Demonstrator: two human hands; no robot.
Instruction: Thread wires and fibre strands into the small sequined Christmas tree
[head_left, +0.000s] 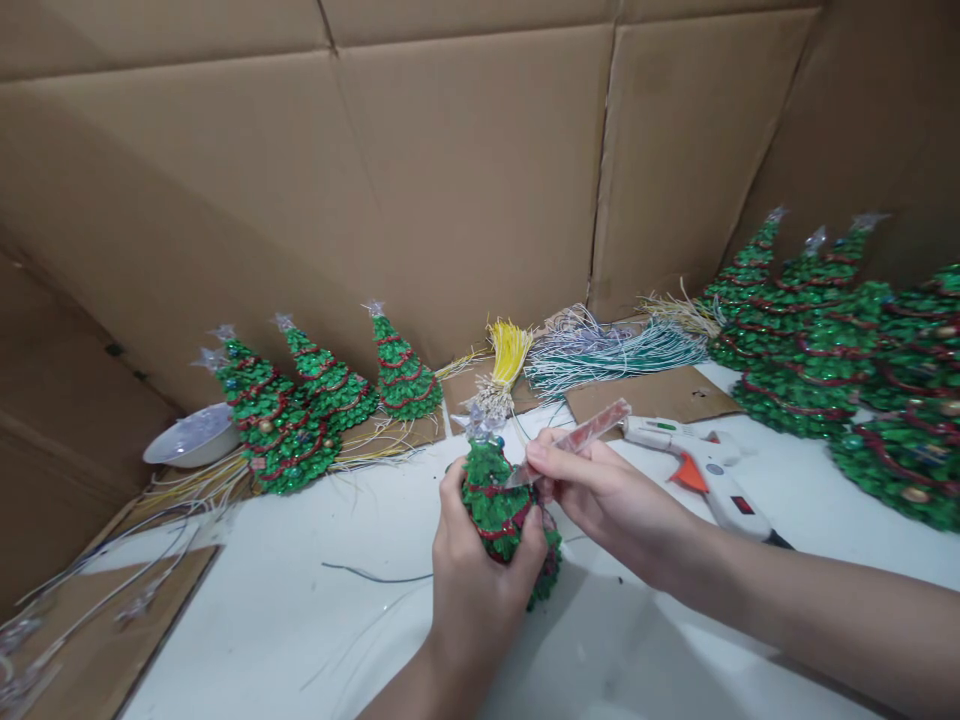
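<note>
My left hand (484, 575) is wrapped round a small green Christmas tree (491, 495) with red garland and a clear star (480, 422) on top. The tree is held over the white table, its lower part partly covered by my fingers. In my right hand (592, 480), a flat, narrow translucent strip (581, 435) with reddish marks is pinched between thumb and fingers. The strip's lower tip reaches the garland on the tree's upper right side; whether it touches is hard to tell. Just beyond my right hand lies a white glue gun (701, 470) with an orange trigger.
Several decorated trees (405, 370) stand at the back left and more trees (810, 340) at the right. Bundled yellow wires (510, 350) and green-white wires (622, 350) lie along the cardboard wall (480, 170). A white bowl (191, 437) sits far left; loose wires (375, 575) lie on the table.
</note>
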